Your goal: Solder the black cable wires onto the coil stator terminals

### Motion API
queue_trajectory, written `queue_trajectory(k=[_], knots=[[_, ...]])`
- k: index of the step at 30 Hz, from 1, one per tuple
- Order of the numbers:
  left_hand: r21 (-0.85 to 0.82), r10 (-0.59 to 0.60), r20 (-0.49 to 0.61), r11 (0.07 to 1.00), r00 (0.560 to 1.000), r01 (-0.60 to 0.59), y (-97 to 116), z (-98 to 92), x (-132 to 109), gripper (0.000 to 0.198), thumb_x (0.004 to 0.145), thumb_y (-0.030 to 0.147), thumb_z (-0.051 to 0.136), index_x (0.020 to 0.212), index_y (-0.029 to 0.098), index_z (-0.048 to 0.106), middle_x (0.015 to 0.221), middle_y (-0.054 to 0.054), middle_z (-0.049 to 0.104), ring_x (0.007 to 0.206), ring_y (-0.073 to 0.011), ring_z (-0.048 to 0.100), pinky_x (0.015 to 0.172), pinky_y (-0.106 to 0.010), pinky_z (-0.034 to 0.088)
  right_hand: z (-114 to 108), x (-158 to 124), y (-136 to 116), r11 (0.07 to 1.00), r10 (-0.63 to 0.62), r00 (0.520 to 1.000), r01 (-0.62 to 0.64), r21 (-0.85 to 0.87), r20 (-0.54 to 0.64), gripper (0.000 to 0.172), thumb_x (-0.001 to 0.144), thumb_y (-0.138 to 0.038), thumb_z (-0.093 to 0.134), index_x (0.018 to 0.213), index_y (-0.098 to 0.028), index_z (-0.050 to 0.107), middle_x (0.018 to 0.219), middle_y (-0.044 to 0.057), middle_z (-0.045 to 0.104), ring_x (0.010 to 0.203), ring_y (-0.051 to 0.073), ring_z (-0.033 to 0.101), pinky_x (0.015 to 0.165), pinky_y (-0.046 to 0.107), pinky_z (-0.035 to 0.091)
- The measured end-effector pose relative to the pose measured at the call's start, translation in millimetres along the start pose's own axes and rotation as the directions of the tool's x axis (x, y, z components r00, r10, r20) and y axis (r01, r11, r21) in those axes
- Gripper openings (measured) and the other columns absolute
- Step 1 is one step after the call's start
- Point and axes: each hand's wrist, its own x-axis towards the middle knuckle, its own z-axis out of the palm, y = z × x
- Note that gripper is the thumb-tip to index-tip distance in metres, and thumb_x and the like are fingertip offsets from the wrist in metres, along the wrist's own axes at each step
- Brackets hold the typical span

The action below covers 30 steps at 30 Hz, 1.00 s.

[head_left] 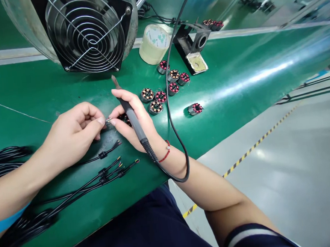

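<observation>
My right hand is closed round a black soldering iron, its tip pointing up and away toward the fan. The fingers of that hand also hold a small wound motor stator, mostly hidden. My left hand pinches a thin wire end between thumb and forefinger, right against the right hand's fingertips. Both hands hover over the green bench mat. The iron's black cord loops down past my right wrist, which wears a red string bracelet.
Several loose stators lie beyond my right hand, one apart. Black cables with stripped coloured ends lie at the near edge. A wire-guarded fan, a tape roll and an iron stand stand at the back.
</observation>
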Motion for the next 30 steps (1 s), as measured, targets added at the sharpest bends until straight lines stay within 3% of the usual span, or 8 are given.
queue_trajectory(k=[8,12,16,20,26,30], knots=[[0.076,0.008,0.091,0.997,0.996,-0.014,5,-4.7,2,0.031,0.074,0.053,0.057,0.076,0.023,0.067,0.054,0.005,0.059,0.048,-0.0119,0.046,0.047,-0.025,0.034,-2,1,-5,0.996,-0.065,0.998,0.064,0.056,0.005,0.044,0.093,-0.019,0.06,0.134,-0.024,0.046,0.089,-0.004,0.072,0.089,0.013,0.072,0.09,0.03,0.059],[0.17,0.009,0.068,0.985,0.998,-0.021,2,-5.6,4,0.032,0.073,0.053,0.055,0.074,0.024,0.069,0.055,0.006,0.055,0.049,-0.0106,0.039,0.049,-0.025,0.031,-4,0,-6,0.998,-0.017,0.998,0.021,-0.061,0.058,0.046,0.094,-0.019,0.056,0.138,-0.023,0.044,0.095,-0.001,0.073,0.096,0.017,0.071,0.091,0.034,0.058],[0.209,-0.056,0.058,0.977,0.997,0.043,2,-3.3,6,0.032,0.07,0.051,0.05,0.07,0.024,0.066,0.053,0.006,0.053,0.049,-0.0106,0.036,0.052,-0.026,0.031,-8,-1,-5,0.98,-0.075,0.995,0.085,-0.182,0.062,0.051,0.089,-0.012,0.053,0.14,-0.019,0.048,0.101,0.001,0.074,0.101,0.019,0.066,0.1,0.038,0.052],[0.189,-0.09,0.051,0.979,0.995,0.078,2,-1.3,7,0.033,0.068,0.052,0.05,0.071,0.023,0.066,0.053,0.006,0.054,0.05,-0.0107,0.038,0.055,-0.027,0.033,-9,0,-4,0.959,-0.082,0.994,0.098,-0.265,0.068,0.047,0.091,-0.011,0.052,0.137,-0.015,0.054,0.095,0.002,0.075,0.102,0.021,0.063,0.104,0.039,0.05],[0.203,-0.092,0.054,0.976,0.994,0.08,4,0.6,7,0.035,0.066,0.054,0.049,0.069,0.023,0.066,0.051,0.006,0.054,0.049,-0.0107,0.038,0.055,-0.026,0.033,-8,1,-4,0.978,-0.038,0.999,0.044,-0.204,0.036,0.047,0.092,-0.014,0.052,0.138,-0.017,0.054,0.098,0.001,0.075,0.102,0.018,0.067,0.106,0.035,0.052],[0.199,-0.093,0.057,0.977,0.994,0.08,6,0.8,7,0.036,0.065,0.054,0.049,0.067,0.023,0.065,0.051,0.005,0.054,0.048,-0.0104,0.038,0.052,-0.026,0.032,-19,-9,-22,0.996,-0.005,0.998,0.0,-0.09,-0.055,0.039,0.101,-0.019,0.048,0.139,-0.023,0.055,0.109,0.001,0.078,0.099,0.016,0.073,0.104,0.036,0.057]])
